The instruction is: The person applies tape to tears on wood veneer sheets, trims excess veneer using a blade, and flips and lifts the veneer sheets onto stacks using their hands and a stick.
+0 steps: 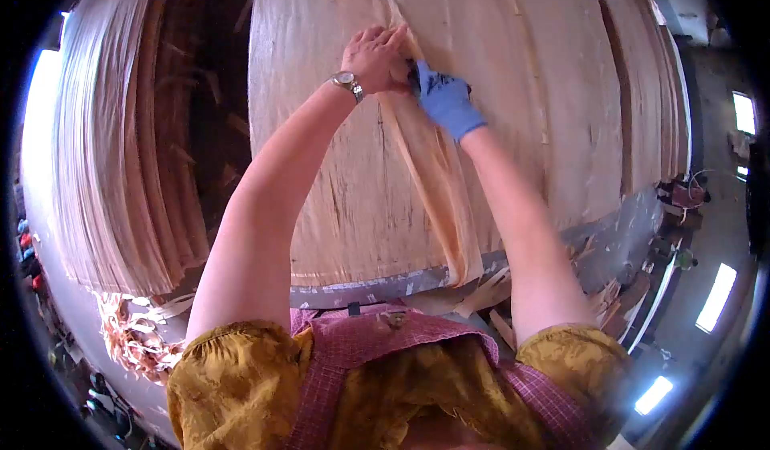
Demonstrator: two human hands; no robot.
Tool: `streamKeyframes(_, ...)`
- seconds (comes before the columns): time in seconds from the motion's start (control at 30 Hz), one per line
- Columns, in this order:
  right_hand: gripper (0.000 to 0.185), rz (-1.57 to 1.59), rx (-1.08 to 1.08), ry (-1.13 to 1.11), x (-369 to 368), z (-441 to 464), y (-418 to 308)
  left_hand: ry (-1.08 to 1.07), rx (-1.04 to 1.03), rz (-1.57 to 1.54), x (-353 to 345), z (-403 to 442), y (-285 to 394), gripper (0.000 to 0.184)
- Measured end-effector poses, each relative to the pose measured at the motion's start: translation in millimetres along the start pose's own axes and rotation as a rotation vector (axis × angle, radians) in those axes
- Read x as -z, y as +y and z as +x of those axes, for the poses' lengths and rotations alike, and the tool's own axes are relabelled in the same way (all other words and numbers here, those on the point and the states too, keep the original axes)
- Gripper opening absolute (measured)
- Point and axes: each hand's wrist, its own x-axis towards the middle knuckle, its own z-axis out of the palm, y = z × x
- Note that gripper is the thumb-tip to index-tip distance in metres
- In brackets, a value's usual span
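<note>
My bare left hand [375, 58], with a watch [346, 81] on its wrist, lies on a wide sheet of pale wood veneer [345, 209], fingers stretched out and pressed down. Right beside it, my right hand [446, 101] wears a blue glove with dark patches, its fingers curled close to the left thumb. Whatever the right fingers hold is hidden; I cannot tell whether the dark spot there is a tool or the glove's coating. A loose, folded strip of veneer [437, 197] runs from under both hands down to the sheet's near edge.
Stacked veneer with wavy edges [120, 137] stands at the left, past a dark gap [220, 113]. More veneer layers [642, 89] lie at the right. Curled shavings [136, 338] sit at the lower left, and broken veneer scraps [613, 302] at the lower right.
</note>
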Motion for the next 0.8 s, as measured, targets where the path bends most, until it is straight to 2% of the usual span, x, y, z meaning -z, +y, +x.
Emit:
streamKeyframes(0.1,0.032,-0.049,0.052,-0.067,-1,21,9,0.007,-0.024,-0.019,-1,1,-4,0.120)
streamKeyframes(0.2,0.037,-0.143,0.180,0.115,-23,-20,27,0.000,-0.016,-0.004,-4,3,-3,0.120)
streamKeyframes(0.33,0.045,-0.121,-0.138,-0.280,1,-114,-6,-0.048,0.036,0.040,2,3,4,0.123)
streamKeyframes(0.37,0.045,-0.092,-0.183,-0.300,2,-126,-11,-0.066,0.040,0.060,1,2,6,0.124)
streamKeyframes(0.47,0.044,-0.033,-0.282,-0.327,0,-151,-18,0.194,0.120,0.138,-7,-9,23,0.103)
streamKeyframes(0.53,0.043,-0.044,-0.276,-0.303,-6,-150,-16,0.132,-0.145,0.194,-28,-34,42,0.080)
streamKeyframes(0.6,0.046,0.005,-0.202,-0.233,-15,-153,-10,0.062,-0.219,0.094,-40,-58,56,0.060)
streamKeyframes(0.67,0.045,-0.002,-0.186,-0.182,-24,-180,-16,-0.018,-0.092,-0.167,-27,-81,76,0.041)
streamKeyframes(0.8,0.044,-0.161,-0.219,-0.068,-49,-293,-69,0.110,-0.147,-0.150,-33,-87,75,0.036)
